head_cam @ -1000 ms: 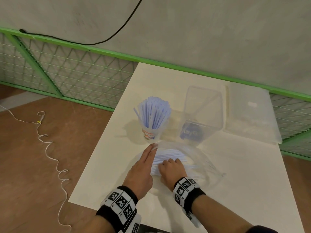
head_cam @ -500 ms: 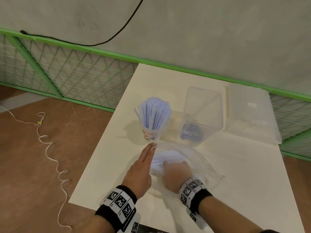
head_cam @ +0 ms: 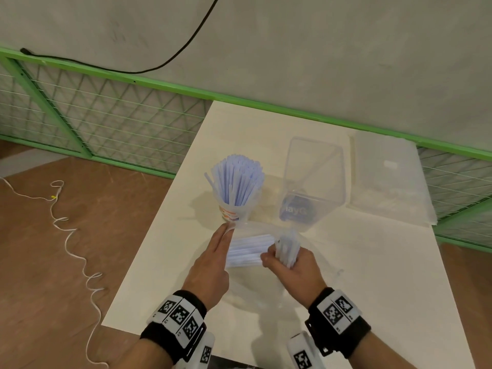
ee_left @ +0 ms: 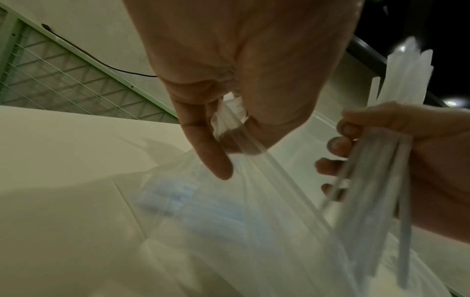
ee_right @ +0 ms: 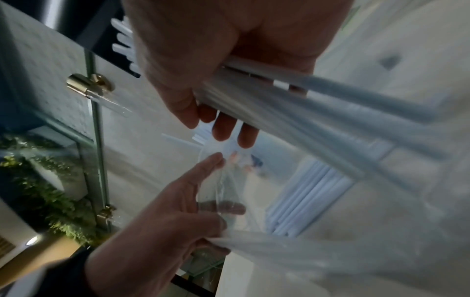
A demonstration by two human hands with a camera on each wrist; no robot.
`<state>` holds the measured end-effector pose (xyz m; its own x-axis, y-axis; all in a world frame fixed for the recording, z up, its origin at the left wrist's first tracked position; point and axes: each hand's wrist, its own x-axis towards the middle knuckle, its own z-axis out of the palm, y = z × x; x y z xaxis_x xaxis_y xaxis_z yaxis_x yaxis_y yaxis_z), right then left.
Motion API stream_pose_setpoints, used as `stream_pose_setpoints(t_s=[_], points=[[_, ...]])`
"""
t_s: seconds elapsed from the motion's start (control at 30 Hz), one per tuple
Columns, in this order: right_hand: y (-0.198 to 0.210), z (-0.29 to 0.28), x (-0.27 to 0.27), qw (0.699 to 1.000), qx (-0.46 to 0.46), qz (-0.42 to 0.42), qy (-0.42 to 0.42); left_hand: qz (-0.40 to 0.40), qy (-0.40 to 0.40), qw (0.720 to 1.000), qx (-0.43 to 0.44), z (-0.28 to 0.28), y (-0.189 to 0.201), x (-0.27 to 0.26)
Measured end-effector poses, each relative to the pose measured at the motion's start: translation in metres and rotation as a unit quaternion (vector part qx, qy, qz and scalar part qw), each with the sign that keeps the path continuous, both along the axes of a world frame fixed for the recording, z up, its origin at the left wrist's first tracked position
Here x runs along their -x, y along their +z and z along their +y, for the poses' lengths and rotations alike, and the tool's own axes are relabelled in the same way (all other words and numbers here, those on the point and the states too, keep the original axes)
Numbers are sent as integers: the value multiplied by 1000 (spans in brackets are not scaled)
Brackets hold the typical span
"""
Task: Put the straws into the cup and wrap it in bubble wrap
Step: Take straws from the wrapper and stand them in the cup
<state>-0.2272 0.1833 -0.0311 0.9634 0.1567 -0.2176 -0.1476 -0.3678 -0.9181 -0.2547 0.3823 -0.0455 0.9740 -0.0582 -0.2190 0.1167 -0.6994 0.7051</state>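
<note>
Pale blue-white straws (head_cam: 286,250) bunched upright in right grip (head_cam: 291,270), left grip (head_cam: 213,265) pinching bag (ee_left: 254,211)

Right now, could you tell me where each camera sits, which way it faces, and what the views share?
Head: worn on the head, looks forward and down at the table, the cup of straws, both hands and wristbands.
Left wrist: along the left hand, whose fingers pinch the clear bag; the right hand shows too.
Right wrist: along the right hand gripping a straw bundle; the left hand is below.
Shared: all three show both hands, bag and bundle.
</note>
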Motion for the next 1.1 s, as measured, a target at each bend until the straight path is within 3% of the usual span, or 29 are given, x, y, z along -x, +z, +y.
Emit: stream_pose_setpoints(t_s=[0.4, 0.47, 0.57, 0.67, 0.83, 0.97, 1.1], points=[[-7, 9, 10, 995, -97, -15, -37, 0, -6, 1000, -1, -1, -2, 4], [-11, 6, 10, 996, -71, -25, -42, -3, -8, 1000, -1, -1, -3, 4], [-18, -2, 7, 998, 45, -33, -38, -3, -10, 1000, -1, -1, -4, 4], [-13, -5, 2, 996, 83, -16, -22, -1, -10, 1000, 3, -1, -4, 4], [54, 3, -33, 995, 46, -61, 64, 13, -2, 1000, 6, 0, -3, 6], [119, 13, -83, 990, -21, -126, 64, 20, -4, 1000, 6, 1, -6, 7], [149, 42, -119, 981, 15, -154, 120, 12, -11, 1000, 9, 1, -6, 7]])
